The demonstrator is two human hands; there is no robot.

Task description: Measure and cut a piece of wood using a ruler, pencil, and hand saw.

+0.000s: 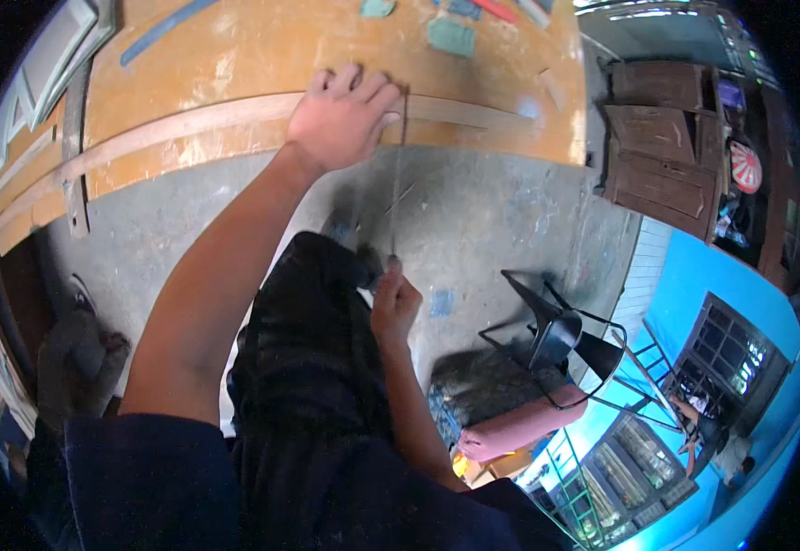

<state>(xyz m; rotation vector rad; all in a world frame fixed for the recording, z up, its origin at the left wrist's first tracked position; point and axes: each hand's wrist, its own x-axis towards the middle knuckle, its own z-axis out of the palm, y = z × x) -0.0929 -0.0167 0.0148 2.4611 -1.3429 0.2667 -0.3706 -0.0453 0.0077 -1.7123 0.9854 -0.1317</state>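
Note:
My left hand (343,118) presses on a long, narrow wooden strip (189,121), its fingers curled over the far edge. The strip lies along the near side of a worn, yellow-brown worktable (280,46) and runs out past its left end. Lower down, in front of my body, my right hand (394,308) is closed round the handle of a handsaw. Its thin blade (396,193), seen edge-on, reaches up across the strip just right of my left hand. My fist hides most of the handle.
Green sheet pieces (452,37), a red-handled tool (496,9) and a blue-grey flat bar (166,32) lie on the table. White frames (42,64) lean at left. A black chair (556,340) and pink roll (521,427) stand behind right. Another person (74,358) is at left.

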